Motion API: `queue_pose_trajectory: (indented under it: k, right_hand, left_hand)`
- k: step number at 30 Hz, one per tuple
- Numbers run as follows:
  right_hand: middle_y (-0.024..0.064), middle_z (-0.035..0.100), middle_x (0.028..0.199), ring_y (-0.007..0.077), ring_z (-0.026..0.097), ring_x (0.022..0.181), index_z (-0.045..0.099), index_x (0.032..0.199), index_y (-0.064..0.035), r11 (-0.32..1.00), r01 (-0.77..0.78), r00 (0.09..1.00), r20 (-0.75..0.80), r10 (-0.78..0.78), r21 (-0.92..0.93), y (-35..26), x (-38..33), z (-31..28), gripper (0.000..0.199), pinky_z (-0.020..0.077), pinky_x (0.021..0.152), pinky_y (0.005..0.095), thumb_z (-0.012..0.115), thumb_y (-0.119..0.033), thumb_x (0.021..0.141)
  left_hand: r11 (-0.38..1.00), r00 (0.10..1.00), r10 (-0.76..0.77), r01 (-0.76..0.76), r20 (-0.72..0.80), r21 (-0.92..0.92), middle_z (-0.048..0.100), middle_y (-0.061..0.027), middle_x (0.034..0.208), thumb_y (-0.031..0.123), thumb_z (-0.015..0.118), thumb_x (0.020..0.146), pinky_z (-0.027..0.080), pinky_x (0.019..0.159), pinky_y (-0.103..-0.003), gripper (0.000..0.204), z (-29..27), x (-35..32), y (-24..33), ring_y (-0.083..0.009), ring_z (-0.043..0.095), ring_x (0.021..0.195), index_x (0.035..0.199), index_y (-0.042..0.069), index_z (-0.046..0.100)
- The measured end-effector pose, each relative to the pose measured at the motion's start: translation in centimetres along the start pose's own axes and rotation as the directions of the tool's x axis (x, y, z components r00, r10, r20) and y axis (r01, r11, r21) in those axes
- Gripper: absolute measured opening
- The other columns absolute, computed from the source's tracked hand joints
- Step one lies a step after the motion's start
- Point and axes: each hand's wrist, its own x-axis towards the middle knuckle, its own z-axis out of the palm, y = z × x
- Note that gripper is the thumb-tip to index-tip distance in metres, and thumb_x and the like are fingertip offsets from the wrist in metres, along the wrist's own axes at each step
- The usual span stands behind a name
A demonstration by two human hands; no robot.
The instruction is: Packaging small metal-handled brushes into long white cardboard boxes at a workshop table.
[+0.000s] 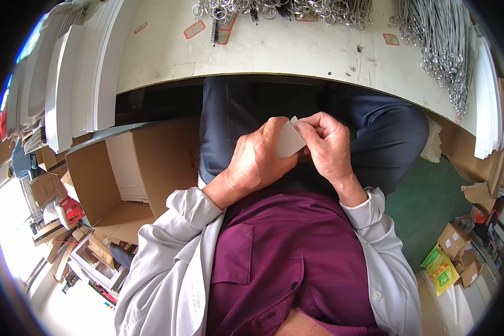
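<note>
Both hands are pinched shut on a small white flat card (pixel 290 140) over the lap, below the white table edge (pixel 274 56). The left hand (pixel 260 159) grips its lower left side while the right hand (pixel 326 147) nips the top right corner, so the card's long axis runs tilted up between them.

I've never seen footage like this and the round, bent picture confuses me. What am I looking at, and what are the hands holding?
This is one view from a wide fisheye camera worn on a person's head, looking down at their lap, so straight edges curve. No machine: two bare hands. The left hand and right hand together pinch a small white flat card-like piece above the knees. Ahead is a worn white worktable with piles of silver metal rings. An open brown cardboard box stands at the person's left.
</note>
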Motion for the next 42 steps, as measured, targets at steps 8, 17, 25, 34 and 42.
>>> queue_pose_trajectory:
  k: [8,17,25,34,42]
  right_hand:
    - [0.0037,0.071,0.072,0.0036,0.061,0.066,0.07,0.091,0.0019,0.981,0.154,0.986,-0.05,-0.161,-0.122,0.2,-0.4,0.7,0.016,0.0497,0.058,0.0243,0.071,-0.011,0.1]
    - [0.0102,0.077,0.091,0.0088,0.068,0.077,0.072,0.126,0.0002,0.974,0.222,0.975,0.028,-0.22,-0.052,0.3,-0.9,1.2,0.035,0.0551,0.071,0.0263,0.075,-0.021,0.099]
    - [0.0143,0.073,0.091,0.0185,0.068,0.073,0.068,0.133,-0.0021,0.852,0.415,0.909,0.119,-0.398,-0.321,0.4,-0.8,1.0,0.045,0.0554,0.069,0.0313,0.08,-0.019,0.093]
    - [0.0126,0.07,0.086,0.0227,0.062,0.072,0.067,0.134,-0.0014,0.685,0.594,0.797,0.195,-0.571,-0.422,0.2,-1.0,1.6,0.047,0.0527,0.067,0.0339,0.079,-0.014,0.091]
    - [0.0157,0.076,0.095,0.0159,0.072,0.08,0.072,0.124,0.0009,0.873,0.444,0.894,0.036,-0.446,-0.202,0.4,-0.8,2.3,0.031,0.0569,0.074,0.0298,0.071,-0.004,0.094]
  left_hand:
    - [1.0,1.0,0.024,-0.024,-0.01,-0.008,0.074,-0.0229,0.101,0.018,0.086,0.077,0.062,0.076,-0.045,0.059,-0.2,-0.1,0.0,-0.0398,0.075,0.09,0.125,0.001,0.056]
    - [1.0,0.997,0.0,0.001,-0.081,0.013,0.073,-0.0231,0.101,0.022,0.083,0.081,0.062,0.075,-0.048,0.055,-0.9,0.5,-0.2,-0.0419,0.074,0.089,0.124,0.002,0.055]
    - [0.999,0.998,-0.049,0.05,-0.049,0.011,0.073,-0.0256,0.103,0.021,0.081,0.08,0.062,0.078,-0.049,0.058,-1.2,0.2,-0.3,-0.0436,0.074,0.092,0.128,0.002,0.053]
    - [1.0,0.997,0.002,-0.002,-0.08,-0.001,0.073,-0.0245,0.102,0.017,0.081,0.078,0.062,0.078,-0.048,0.058,-1.1,-0.2,-1.2,-0.0435,0.074,0.091,0.127,0.002,0.054]
    - [0.999,0.989,0.024,-0.019,-0.143,0.036,0.072,-0.0225,0.099,0.019,0.08,0.08,0.061,0.072,-0.047,0.053,-0.7,-0.1,-0.2,-0.0422,0.073,0.086,0.124,0.002,0.057]
